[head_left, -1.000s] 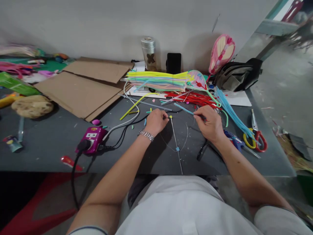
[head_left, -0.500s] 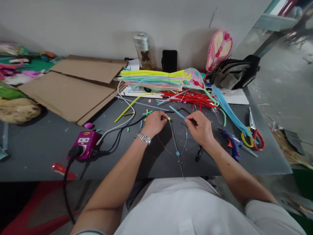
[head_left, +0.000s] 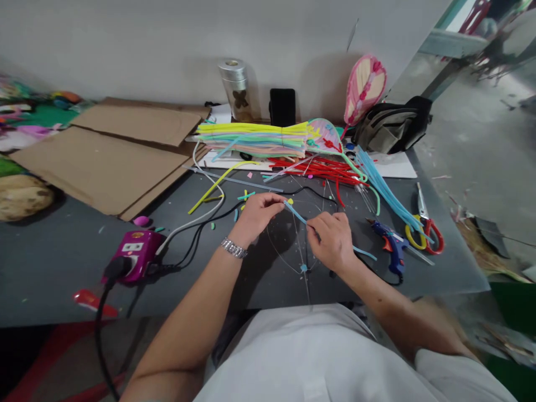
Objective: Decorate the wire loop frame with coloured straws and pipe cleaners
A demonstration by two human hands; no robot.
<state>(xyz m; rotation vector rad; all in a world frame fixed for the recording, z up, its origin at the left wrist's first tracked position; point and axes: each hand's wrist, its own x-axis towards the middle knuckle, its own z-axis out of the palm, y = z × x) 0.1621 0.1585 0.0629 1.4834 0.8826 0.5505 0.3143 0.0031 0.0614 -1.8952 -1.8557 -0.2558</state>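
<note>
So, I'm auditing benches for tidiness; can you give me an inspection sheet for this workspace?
Surface: grey table, small scraps scattered on it.
Job's things: blue strip, thin wire frame.
Clutter: scissors, glue gun, red strips, cardboard sheets.
Hands: right hand pinches the blue strip; left hand has its fingertips at the other end.
Cables: white cable reaches purple socket box; black cable hangs over the front edge.
Surroundings: wall behind, littered floor to the right.

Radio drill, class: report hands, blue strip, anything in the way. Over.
Left hand pinching end of blue strip. Right hand gripping farther along. Glue gun right of right hand, clear of both.
</note>
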